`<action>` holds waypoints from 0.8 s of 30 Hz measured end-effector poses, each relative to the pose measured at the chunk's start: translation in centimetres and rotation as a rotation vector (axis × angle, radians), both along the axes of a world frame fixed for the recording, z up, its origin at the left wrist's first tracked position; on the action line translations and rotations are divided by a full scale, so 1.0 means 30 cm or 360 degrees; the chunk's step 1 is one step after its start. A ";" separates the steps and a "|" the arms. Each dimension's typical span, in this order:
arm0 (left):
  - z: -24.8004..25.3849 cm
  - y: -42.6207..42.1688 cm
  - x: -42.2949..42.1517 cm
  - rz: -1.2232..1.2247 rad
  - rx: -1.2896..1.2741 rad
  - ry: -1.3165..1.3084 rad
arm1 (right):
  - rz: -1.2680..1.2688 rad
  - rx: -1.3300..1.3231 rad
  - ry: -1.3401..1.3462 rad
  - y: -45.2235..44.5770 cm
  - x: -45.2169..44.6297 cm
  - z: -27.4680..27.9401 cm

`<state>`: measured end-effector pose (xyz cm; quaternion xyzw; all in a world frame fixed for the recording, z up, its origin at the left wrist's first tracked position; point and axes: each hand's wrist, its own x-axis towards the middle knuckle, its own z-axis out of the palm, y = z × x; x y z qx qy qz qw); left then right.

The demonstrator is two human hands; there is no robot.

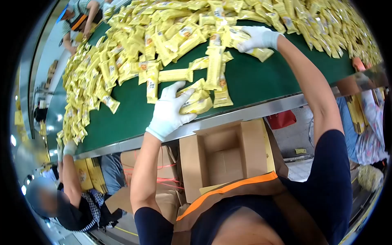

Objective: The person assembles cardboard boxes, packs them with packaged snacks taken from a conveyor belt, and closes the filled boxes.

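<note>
My left hand (171,108), in a white glove, is closed around a few yellow packets (197,99) at the near edge of the green belt. Farther back and to the right, my right hand (257,38), also gloved, has its fingers over more yellow packets (236,37) and grips them. Between my hands, several loose packets (214,68) lie crossed over one another. An open cardboard box (222,157) stands below the belt edge, close to my body; its visible inside shows bare cardboard.
A large heap of yellow packets (163,24) spreads over the green belt (122,126). The metal rim (281,107) runs along its near side. Co-workers are at the left (73,175), upper left (83,18) and right. A red bag (281,119) is under the belt.
</note>
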<state>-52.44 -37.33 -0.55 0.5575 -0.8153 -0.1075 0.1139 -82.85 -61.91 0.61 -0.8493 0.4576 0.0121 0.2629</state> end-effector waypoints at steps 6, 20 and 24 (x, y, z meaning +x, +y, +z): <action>-0.037 -0.005 -0.010 0.0119 0.0057 -0.0263 | 0.0182 -0.0304 -0.0012 0.086 -0.057 -0.109; 0.071 -0.009 0.225 0.0921 0.0330 0.1631 | 0.0097 -0.0637 0.0250 0.298 -0.226 -0.085; -0.034 -0.126 0.274 0.0854 0.0553 0.1480 | 0.0128 -0.0553 0.0212 0.279 -0.216 -0.057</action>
